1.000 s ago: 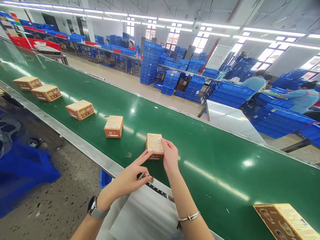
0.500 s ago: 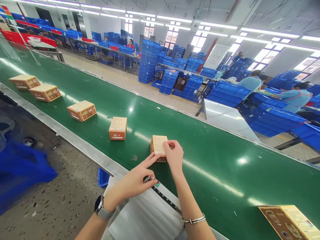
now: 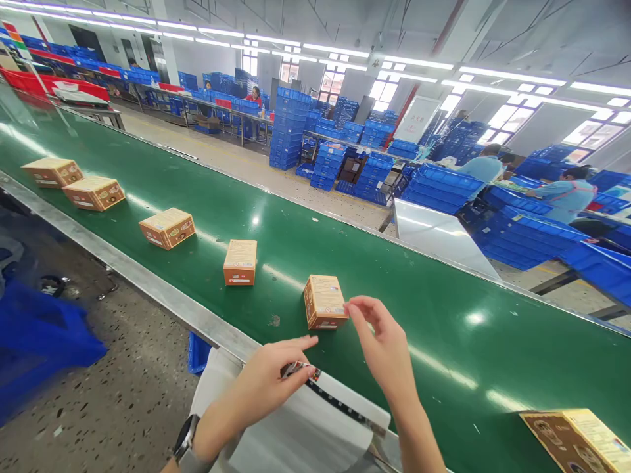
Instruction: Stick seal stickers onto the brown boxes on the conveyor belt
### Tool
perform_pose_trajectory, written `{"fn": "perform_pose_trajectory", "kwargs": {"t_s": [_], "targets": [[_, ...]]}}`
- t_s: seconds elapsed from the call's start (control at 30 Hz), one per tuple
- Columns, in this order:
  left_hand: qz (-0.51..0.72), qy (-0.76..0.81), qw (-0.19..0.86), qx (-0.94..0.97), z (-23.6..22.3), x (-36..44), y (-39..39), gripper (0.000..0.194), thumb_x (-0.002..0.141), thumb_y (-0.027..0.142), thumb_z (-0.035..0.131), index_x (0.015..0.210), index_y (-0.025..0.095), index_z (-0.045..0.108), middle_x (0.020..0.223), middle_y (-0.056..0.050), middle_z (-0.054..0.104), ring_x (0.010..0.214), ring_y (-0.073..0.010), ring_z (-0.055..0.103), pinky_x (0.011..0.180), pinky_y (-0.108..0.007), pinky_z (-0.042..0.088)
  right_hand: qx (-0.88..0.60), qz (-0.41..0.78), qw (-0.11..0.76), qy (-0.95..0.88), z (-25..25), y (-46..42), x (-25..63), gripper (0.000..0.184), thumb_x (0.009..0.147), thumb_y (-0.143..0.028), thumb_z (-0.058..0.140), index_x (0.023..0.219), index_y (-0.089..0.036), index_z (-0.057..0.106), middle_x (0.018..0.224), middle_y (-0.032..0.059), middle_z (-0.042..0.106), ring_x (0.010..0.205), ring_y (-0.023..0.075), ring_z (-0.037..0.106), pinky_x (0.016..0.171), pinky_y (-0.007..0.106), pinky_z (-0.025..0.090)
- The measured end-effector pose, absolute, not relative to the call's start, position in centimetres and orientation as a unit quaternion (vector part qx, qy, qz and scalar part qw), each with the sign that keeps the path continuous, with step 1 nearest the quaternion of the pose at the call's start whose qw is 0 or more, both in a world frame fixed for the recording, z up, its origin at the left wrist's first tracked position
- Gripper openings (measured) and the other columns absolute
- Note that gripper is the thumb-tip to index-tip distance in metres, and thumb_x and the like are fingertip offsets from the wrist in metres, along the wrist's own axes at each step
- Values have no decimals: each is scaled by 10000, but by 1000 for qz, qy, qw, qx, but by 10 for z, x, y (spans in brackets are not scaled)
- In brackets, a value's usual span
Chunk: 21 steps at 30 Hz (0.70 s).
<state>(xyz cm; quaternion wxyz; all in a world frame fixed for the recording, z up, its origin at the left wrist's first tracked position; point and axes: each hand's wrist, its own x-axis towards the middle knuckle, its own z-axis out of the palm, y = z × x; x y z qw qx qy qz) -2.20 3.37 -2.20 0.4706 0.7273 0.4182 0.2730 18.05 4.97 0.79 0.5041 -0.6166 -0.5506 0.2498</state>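
A small orange-and-tan box (image 3: 324, 301) lies on the green conveyor belt (image 3: 434, 309) just in front of me. My right hand (image 3: 382, 345) hovers right beside it, fingers apart and lightly curled, holding nothing. My left hand (image 3: 269, 384) is nearer my body at the belt's near edge. Its index finger points forward while the other fingers pinch the end of a strip of small labels (image 3: 340, 402), which lies on a white sheet (image 3: 296, 427).
Several more boxes (image 3: 240, 262) (image 3: 167, 227) (image 3: 93, 192) sit in a row leftward along the belt. A larger brown carton (image 3: 576, 440) rests at bottom right. Blue crates (image 3: 290, 125) are stacked beyond the belt, with people working at the far tables. A blue bin (image 3: 197, 353) stands below the belt.
My right hand has let go of the nearest box and drawn back to the right. The box now lies free on the belt, slightly turned. My left hand has pulled back toward the label strip.
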Motion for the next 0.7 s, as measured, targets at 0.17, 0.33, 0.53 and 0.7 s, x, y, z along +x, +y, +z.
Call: {"fn": "perform_pose_trajectory", "kwargs": {"t_s": [0.17, 0.33, 0.53, 0.7], "targets": [[279, 460, 542, 646, -10, -17, 14, 428, 876, 520, 516, 691, 157, 648, 546, 42, 400, 542, -117, 335, 509, -247, 234, -522, 250, 398, -712, 3, -13, 187, 145, 923, -311, 641, 1057, -276, 682, 921, 0, 740, 842, 192, 708, 773, 267, 559], [246, 423, 634, 599, -5, -12, 8, 371, 774, 503, 610, 756, 133, 627, 616, 35, 417, 577, -111, 317, 521, -238, 221, -507, 201, 385, -744, -1, -25, 192, 139, 998, -271, 565, 1121, -280, 628, 774, -38, 683, 668, 156, 653, 652, 233, 546], [255, 424, 647, 581, -3, -10, 6, 381, 785, 521, 580, 675, 160, 527, 640, 23, 411, 610, -122, 326, 545, -244, 237, -468, 143, 385, -782, 10, -26, 187, 129, 1050, -242, 486, 1072, -259, 612, 812, -21, 688, 713, 159, 642, 644, 250, 520], [285, 415, 621, 602, -8, -9, 1, 373, 847, 493, 553, 658, 174, 506, 633, 29, 397, 630, -131, 329, 585, -253, 267, -443, 37, 390, -806, 12, -27, 176, 170, 1065, -199, 464, 968, -230, 600, 885, 22, 701, 765, 185, 653, 718, 326, 490]]}}
